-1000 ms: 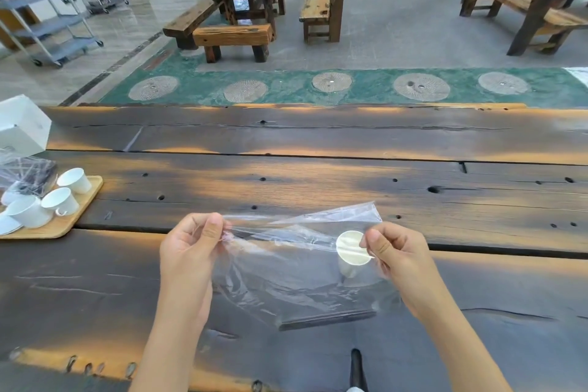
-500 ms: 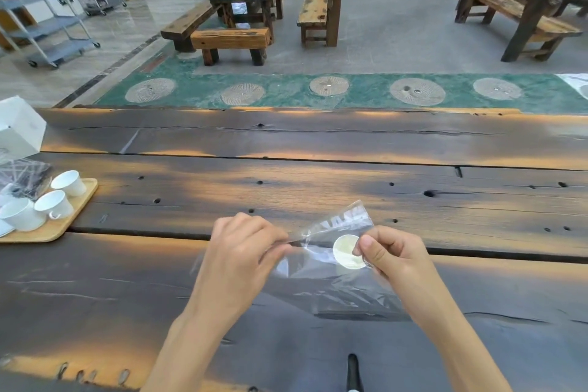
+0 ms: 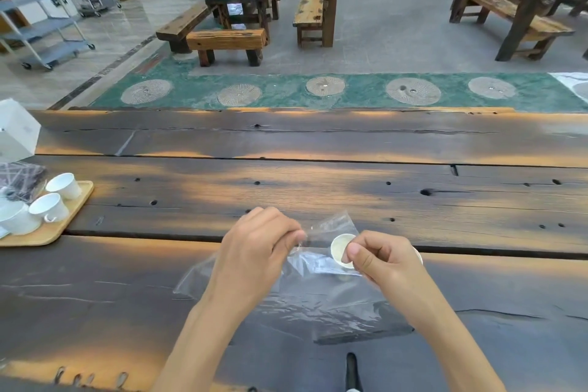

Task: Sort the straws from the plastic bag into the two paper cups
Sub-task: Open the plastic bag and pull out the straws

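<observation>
A clear plastic bag hangs crumpled over the dark wooden table, close to the near edge. My left hand pinches the bag's top edge on the left. My right hand pinches the same edge on the right, a hand's width away. A white paper cup shows its round rim between my hands, behind the bag's film. A sliver of a second white rim peeks out behind my right hand. No straws can be made out.
A wooden tray with white ceramic cups sits at the table's left edge, beside a white box and a dark wrapped packet. A black object pokes up at the near edge. Benches and carts stand on the floor beyond.
My left hand has slid right along the bag's top edge toward my right hand, bunching the once-spread bag. My right hand has stayed near the paper cup.
</observation>
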`<state>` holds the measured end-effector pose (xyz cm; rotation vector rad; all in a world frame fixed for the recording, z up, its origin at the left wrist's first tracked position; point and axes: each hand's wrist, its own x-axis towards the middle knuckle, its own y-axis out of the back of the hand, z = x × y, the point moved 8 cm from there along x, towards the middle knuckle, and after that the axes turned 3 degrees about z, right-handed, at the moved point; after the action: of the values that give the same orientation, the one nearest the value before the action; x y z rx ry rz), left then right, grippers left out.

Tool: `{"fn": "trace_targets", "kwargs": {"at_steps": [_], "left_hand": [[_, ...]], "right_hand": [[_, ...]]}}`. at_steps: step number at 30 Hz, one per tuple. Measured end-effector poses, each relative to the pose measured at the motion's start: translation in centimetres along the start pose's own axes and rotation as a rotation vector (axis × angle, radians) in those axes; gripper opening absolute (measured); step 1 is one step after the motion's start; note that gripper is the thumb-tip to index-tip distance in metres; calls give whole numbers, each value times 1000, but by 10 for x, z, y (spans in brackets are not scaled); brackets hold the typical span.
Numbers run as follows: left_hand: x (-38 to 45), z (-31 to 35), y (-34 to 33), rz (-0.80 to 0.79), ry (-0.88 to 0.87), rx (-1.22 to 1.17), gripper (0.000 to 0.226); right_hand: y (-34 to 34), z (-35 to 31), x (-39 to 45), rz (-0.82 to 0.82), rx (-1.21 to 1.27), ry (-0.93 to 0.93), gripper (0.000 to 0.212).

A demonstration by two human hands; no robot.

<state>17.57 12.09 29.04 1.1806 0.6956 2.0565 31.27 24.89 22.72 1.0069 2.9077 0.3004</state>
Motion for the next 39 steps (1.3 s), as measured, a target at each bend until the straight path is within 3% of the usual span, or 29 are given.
{"fn": "trace_targets", "kwargs": {"at_steps": [6,10,14,18,20,23,25,27,30,32,35,39], "left_hand": [[5,-28,5,32,298,-246,22],[9,-25,11,50,360,-306,11],[4,-23,44,358,306,-172,19],[-23,-37,46,570,395,-234,16],[-44,-54,27,653,553,-337,20],[-88,-83,-36,688,1049,-546,7],[-115,-83,-101,500,1391,-776,27],[-123,-65,-155,274,1539,-1131,52],[-110,-34,-192,61,1531,-1710,70],[-103,-29,-199,12,1509,-1889,65],[-98,-41,-194,55,1416,-1932,31],[-95,-89,-160,213,1231,-1712,32]], "right_hand": [[0,-2,-1,-15,49,11,32],[0,-3,1,11,81,7,29],[8,-13,4,125,192,34,29],[6,-36,12,193,318,112,28],[-1,-50,15,193,368,151,27],[-9,-71,16,195,525,235,23],[-12,-82,15,190,587,277,20],[-12,-89,15,180,667,280,18],[-3,-92,11,148,846,270,14],[9,-89,7,147,902,267,14],[37,-76,-3,229,870,275,13],[87,-59,-17,310,656,249,13]]}}
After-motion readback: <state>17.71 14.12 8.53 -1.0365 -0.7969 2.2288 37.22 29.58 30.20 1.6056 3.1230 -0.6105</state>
